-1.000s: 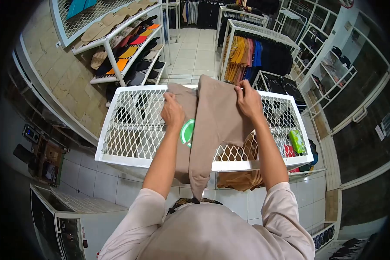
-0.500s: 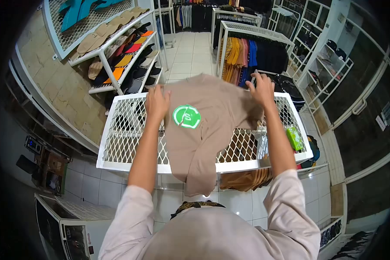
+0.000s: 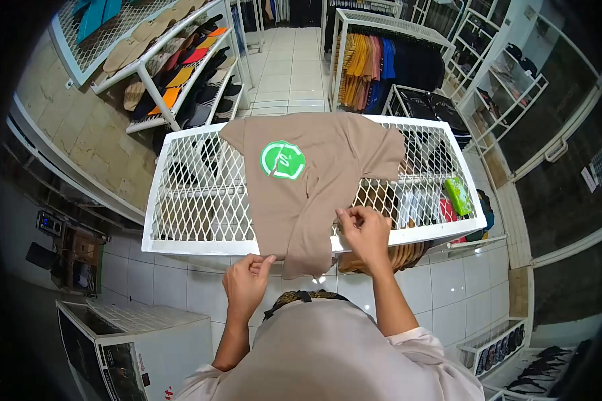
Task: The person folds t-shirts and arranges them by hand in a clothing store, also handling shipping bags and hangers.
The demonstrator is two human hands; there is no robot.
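A brown T-shirt (image 3: 328, 150) with a round green-and-white print (image 3: 283, 160) lies spread over a white wire-mesh table top (image 3: 197, 200). Its lower end hangs past the near edge, and creases run down its right half. My left hand (image 3: 246, 284) is at the lower left corner of the hem, thumb and forefinger pinched on the fabric. On the opposite side, my right hand (image 3: 368, 234) has curled fingers, with thumb and forefinger closed at the shirt's right edge. The exact contact of the right fingertips is hard to make out.
A bright green packet (image 3: 457, 196) rests at the table's right end. Brown garments (image 3: 398, 257) hang below the near edge. Caps fill a tiered white rack (image 3: 174, 87) at the left. Clothes hang on a rail (image 3: 361, 67) ahead. A white box (image 3: 160, 347) stands low left.
Both hands have come back from the shirt's far side toward me, the left to the hem, the right to the side edge. The shirt now lies flatter, its far end lowered onto the mesh.
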